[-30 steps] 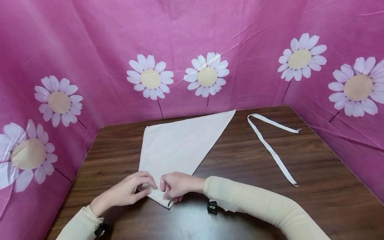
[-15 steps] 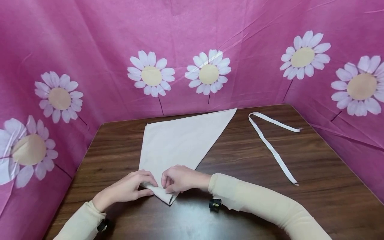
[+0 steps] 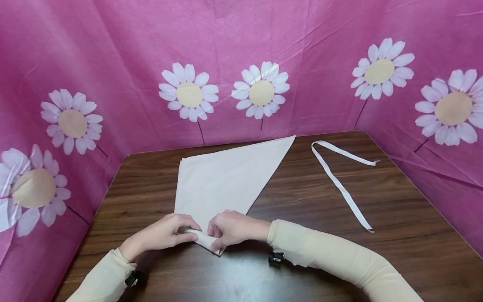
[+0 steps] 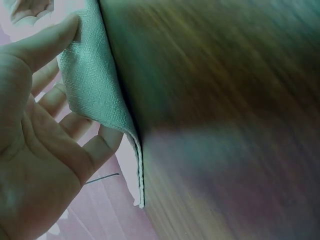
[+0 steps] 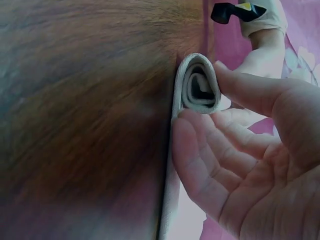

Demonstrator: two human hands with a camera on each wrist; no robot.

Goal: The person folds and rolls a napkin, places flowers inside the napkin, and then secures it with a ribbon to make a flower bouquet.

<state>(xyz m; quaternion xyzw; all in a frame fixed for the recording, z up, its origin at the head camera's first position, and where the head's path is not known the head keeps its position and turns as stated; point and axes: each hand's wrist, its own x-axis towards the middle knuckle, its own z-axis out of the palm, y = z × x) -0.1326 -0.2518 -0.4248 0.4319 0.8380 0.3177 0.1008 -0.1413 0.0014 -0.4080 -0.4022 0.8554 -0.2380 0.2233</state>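
An off-white, coarsely woven cloth (image 3: pixel 226 180) lies on the brown wood-grain bench (image 3: pixel 294 205), its near end coiled into a flattened roll (image 3: pixel 205 240). Through the wrist views I see the left hand (image 3: pixel 164 233) and right hand (image 3: pixel 235 228) both pinching that roll between thumb and fingers. A narrow white ribbon (image 3: pixel 341 188) lies bent to the right.

The head view looks forward and down across the surface (image 3: pixel 302 197); the wrist views, close in and turned sideways, face the left fingers (image 4: pixel 52 101) and the right fingers (image 5: pixel 195 160). All three share the rolled cloth (image 3: pixel 205 240).
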